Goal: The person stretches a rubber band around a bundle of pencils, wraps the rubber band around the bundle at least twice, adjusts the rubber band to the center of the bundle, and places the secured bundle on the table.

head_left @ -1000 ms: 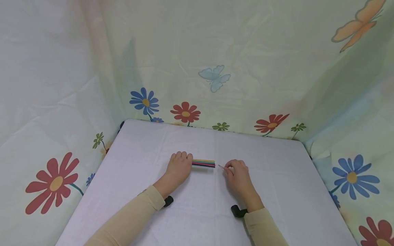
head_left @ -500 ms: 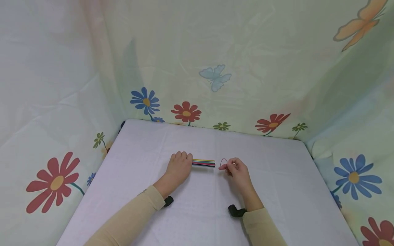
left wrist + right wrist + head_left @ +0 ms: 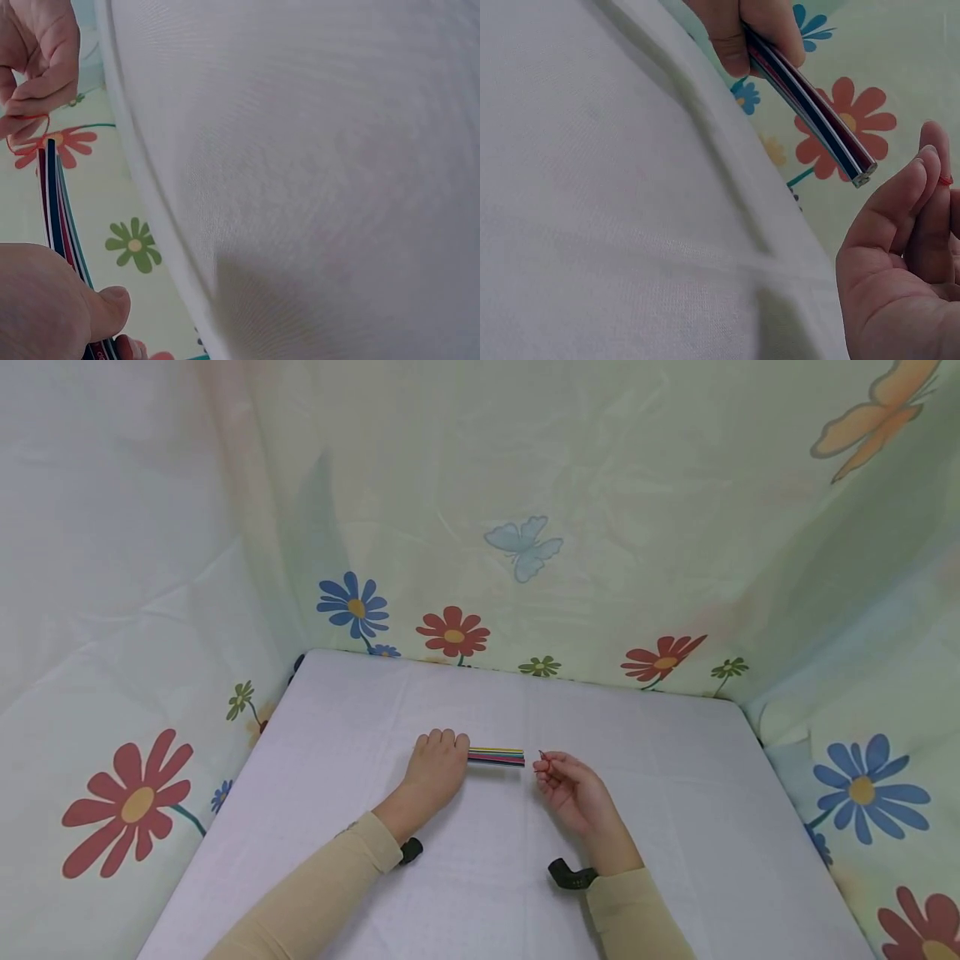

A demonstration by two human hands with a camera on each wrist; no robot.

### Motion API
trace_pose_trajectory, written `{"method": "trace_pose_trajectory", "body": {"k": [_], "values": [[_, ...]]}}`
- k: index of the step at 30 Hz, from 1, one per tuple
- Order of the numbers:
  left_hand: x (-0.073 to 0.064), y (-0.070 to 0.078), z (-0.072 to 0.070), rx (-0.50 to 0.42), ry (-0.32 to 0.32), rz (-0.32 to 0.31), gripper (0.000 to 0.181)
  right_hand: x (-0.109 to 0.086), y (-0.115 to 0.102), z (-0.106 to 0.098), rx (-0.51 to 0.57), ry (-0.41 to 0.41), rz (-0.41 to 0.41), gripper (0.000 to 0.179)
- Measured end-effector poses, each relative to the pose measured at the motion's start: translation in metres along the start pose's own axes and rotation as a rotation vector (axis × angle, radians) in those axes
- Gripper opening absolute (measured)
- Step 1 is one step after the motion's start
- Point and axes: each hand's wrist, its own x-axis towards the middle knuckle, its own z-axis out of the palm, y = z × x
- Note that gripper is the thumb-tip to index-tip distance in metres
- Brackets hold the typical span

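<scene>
Steadying coloured sticks (image 3: 497, 757) beside a red loop (image 3: 946, 180)

Low in the frame's centre, the left hand (image 3: 433, 768) wraps its fingers round the sticks; just right, the right hand (image 3: 581, 793) pinches the loop. Working the loop seems the step; next calls for a steady left grip.

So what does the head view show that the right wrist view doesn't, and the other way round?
Only the head view: both beige sleeves, the orange butterfly and the blue butterfly. Only the right wrist view: the left thumb and the end faces of the colored pencils. Both: the left hand gripping those pencils, the right hand holding a thin red band, the white tablecloth and the flowered backdrop.
</scene>
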Motion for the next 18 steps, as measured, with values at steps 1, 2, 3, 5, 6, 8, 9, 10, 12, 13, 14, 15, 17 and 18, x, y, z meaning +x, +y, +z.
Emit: {"method": "trace_pose_trajectory", "body": {"k": [1,2,3,5,6,8,9,10,12,13,14,15,17,18], "values": [[0.000,0.000,0.000,-0.001,-0.001,-0.001,0.013,0.000,0.001,0.000,0.021,-0.011,0.008,0.028],[0.000,0.000,0.000,-0.002,-0.001,-0.002,0.013,0.000,0.002,0.001,0.031,-0.024,0.010,0.028],[0.000,0.000,0.000,-0.003,-0.003,-0.002,0.013,0.000,0.003,0.001,0.037,-0.041,0.011,0.029],[0.001,0.000,0.001,0.001,-0.006,-0.003,0.013,-0.001,0.005,0.002,0.046,-0.081,0.011,0.032],[0.001,-0.001,0.001,0.003,-0.007,-0.004,0.014,-0.001,0.006,0.002,0.055,-0.107,0.013,0.034],[0.002,-0.001,0.001,0.004,-0.007,-0.008,0.014,-0.001,0.008,0.002,0.071,-0.145,0.021,0.037],[0.002,-0.002,0.001,0.004,-0.006,-0.009,0.014,-0.001,0.008,0.003,0.081,-0.163,0.026,0.038],[0.002,-0.002,0.000,0.002,-0.001,-0.012,0.015,-0.002,0.009,0.003,0.093,-0.178,0.036,0.038],[0.003,-0.003,-0.001,-0.004,0.006,-0.017,0.014,-0.002,0.010,0.004,0.120,-0.202,0.057,0.037],[0.003,-0.003,-0.002,-0.008,0.007,-0.020,0.014,-0.002,0.010,0.004,0.135,-0.209,0.066,0.037],[0.003,-0.003,-0.002,-0.010,0.006,-0.021,0.014,-0.003,0.011,0.005,0.147,-0.215,0.076,0.037],[0.002,-0.004,-0.003,-0.012,0.006,-0.022,0.014,-0.003,0.011,0.006,0.157,-0.220,0.085,0.037],[0.002,-0.004,-0.004,-0.016,0.000,-0.024,0.014,-0.004,0.013,0.008,0.179,-0.215,0.102,0.037],[0.002,-0.004,-0.005,-0.018,-0.001,-0.024,0.014,-0.005,0.014,0.009,0.185,-0.207,0.105,0.037]]}}
